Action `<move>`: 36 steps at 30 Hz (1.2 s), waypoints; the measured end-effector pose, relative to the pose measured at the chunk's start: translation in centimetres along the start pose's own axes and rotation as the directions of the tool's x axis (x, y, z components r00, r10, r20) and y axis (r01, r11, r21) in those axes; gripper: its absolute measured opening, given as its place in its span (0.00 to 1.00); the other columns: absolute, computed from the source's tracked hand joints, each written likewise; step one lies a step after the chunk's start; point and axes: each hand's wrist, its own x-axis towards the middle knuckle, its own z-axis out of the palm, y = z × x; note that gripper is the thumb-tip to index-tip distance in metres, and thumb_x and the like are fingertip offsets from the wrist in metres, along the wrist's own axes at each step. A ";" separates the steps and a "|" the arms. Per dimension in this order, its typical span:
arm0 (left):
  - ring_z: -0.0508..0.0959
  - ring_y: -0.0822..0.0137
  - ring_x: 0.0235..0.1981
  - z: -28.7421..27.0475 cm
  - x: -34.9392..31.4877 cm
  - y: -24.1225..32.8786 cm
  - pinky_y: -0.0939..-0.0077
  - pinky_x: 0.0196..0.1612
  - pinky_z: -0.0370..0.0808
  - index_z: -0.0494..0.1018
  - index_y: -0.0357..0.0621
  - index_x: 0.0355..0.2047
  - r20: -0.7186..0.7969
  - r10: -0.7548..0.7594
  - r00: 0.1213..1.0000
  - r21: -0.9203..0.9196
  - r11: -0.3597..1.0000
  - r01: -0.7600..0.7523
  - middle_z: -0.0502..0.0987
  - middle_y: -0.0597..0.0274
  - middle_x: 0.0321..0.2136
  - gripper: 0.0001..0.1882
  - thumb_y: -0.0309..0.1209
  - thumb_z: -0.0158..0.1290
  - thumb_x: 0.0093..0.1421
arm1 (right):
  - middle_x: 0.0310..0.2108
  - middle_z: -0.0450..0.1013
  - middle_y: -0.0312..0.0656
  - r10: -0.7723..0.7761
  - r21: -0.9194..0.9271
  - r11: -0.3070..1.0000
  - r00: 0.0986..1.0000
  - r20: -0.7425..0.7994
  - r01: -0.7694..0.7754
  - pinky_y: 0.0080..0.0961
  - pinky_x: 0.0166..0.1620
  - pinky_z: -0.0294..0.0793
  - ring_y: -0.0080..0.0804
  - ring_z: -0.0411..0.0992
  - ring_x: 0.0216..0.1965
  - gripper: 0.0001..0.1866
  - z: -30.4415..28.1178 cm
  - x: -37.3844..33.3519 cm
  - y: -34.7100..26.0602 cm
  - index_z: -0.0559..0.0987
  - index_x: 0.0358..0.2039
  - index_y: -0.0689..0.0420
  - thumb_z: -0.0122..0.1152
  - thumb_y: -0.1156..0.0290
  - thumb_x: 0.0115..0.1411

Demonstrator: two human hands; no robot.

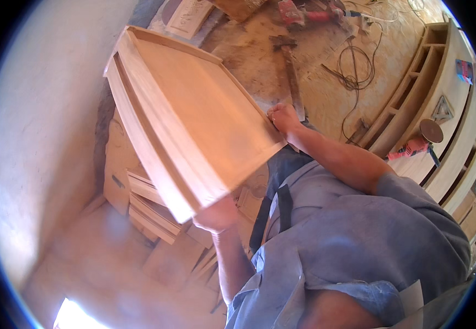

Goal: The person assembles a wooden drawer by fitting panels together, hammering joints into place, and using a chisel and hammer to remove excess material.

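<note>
A pale wooden panel (pixel 199 109) with raised edges and a long groove down one side is held tilted in front of me. My left hand (pixel 217 215) is closed round its near lower corner; the fingers are partly hidden behind the wood. At the right edge of the panel, my right hand (pixel 285 118) is closed, its fingers curled against the rim. A hammer (pixel 288 68) with a long handle lies just beyond my right hand.
A plain wall (pixel 40 109) rises on the left. Wooden offcuts (pixel 153 211) are piled below the panel. A red power tool (pixel 309 15) and a coiled cable (pixel 355 74) lie on the dusty floor. At right, a red sander with a round disc (pixel 431 131) rests on long wooden frames (pixel 413 93).
</note>
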 end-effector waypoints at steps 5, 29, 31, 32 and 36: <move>0.77 0.63 0.48 6.3 3.4 4.3 0.71 0.51 0.77 0.67 0.32 0.60 -0.195 -0.006 0.981 0.515 0.851 0.107 0.77 0.55 0.48 0.31 0.50 0.42 0.73 | 0.32 0.80 0.54 -0.094 -0.152 0.987 0.948 -0.305 0.049 0.42 0.43 0.76 0.48 0.79 0.38 0.12 0.8 -0.1 1.6 0.83 0.32 0.58 0.55 0.66 0.58; 0.78 0.60 0.47 5.7 11.5 4.5 0.67 0.52 0.75 0.72 0.32 0.53 0.008 -0.061 0.998 0.594 0.803 0.044 0.78 0.53 0.46 0.28 0.46 0.58 0.64 | 0.37 0.79 0.49 0.051 0.717 0.690 0.995 0.081 -0.094 0.33 0.30 0.78 0.36 0.80 0.29 0.05 -5.6 1.5 -1.4 0.73 0.40 0.56 0.49 0.78 0.67; 0.78 0.59 0.47 6.4 12.1 4.6 0.66 0.51 0.75 0.72 0.32 0.53 -0.006 -0.079 0.997 0.614 0.787 0.066 0.78 0.53 0.46 0.29 0.46 0.58 0.64 | 0.37 0.79 0.49 0.010 0.741 0.664 0.993 0.121 -0.097 0.33 0.30 0.78 0.36 0.80 0.29 0.04 -5.5 1.4 -1.8 0.73 0.40 0.56 0.50 0.78 0.67; 0.78 0.59 0.47 6.5 12.1 4.9 0.66 0.51 0.75 0.72 0.32 0.53 -0.026 -0.074 0.997 0.624 0.778 0.074 0.78 0.53 0.46 0.29 0.47 0.58 0.64 | 0.37 0.80 0.49 -0.011 0.752 0.651 0.990 0.142 -0.101 0.33 0.30 0.78 0.36 0.80 0.30 0.04 -5.3 1.3 -2.0 0.73 0.39 0.55 0.51 0.78 0.67; 0.76 0.58 0.50 6.9 11.9 5.4 0.65 0.55 0.72 0.71 0.31 0.56 -0.074 -0.132 0.988 0.632 0.760 0.149 0.77 0.52 0.49 0.32 0.48 0.57 0.64 | 0.32 0.80 0.47 -0.055 0.771 0.623 0.976 0.212 -0.132 0.31 0.28 0.77 0.34 0.79 0.27 0.03 -5.0 2.0 -1.9 0.74 0.40 0.55 0.53 0.76 0.67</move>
